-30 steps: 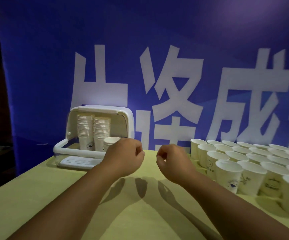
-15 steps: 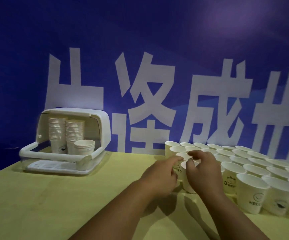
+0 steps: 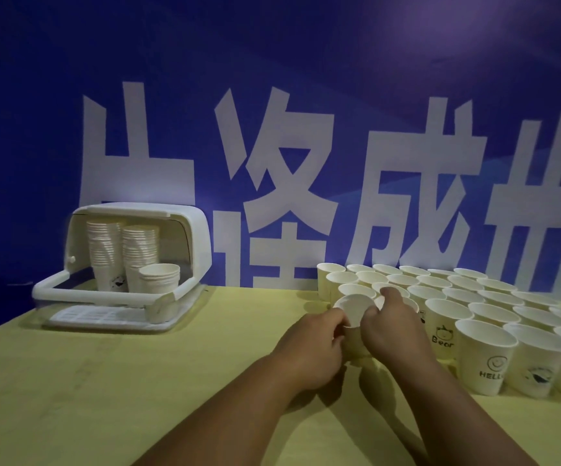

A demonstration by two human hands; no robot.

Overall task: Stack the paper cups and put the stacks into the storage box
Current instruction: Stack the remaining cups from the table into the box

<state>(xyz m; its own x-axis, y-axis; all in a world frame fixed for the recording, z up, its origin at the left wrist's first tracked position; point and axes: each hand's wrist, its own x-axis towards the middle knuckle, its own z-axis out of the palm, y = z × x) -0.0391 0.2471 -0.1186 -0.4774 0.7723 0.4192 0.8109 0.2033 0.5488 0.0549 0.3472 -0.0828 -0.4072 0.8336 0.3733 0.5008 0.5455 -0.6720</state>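
Dozens of white paper cups (image 3: 485, 354) stand mouth-up in tight rows on the right of the yellow-green table (image 3: 138, 381), some printed with small drawings and words (one reads "Bear", another "HELLO"). Well apart on the left sits the white plastic storage box (image 3: 104, 294), its domed lid swung up and back. Inside it two tall cup stacks (image 3: 104, 250) stand side by side, with a short stack (image 3: 159, 280) just in front of the right one. A blue banner (image 3: 306, 62) with large white characters fills the background.

At the near left corner of the rows, the left hand (image 3: 309, 341) and right hand (image 3: 390, 327) close around a single white paper cup (image 3: 356, 309). The left hand's fingers curl against its left wall. The right hand's thumb presses the rim's right side, and its fingers bend toward the neighbouring cups; whether they touch those I cannot tell. This cup's long axis is near vertical, mouth up and tipped slightly toward the person, with its base hidden between the hands.
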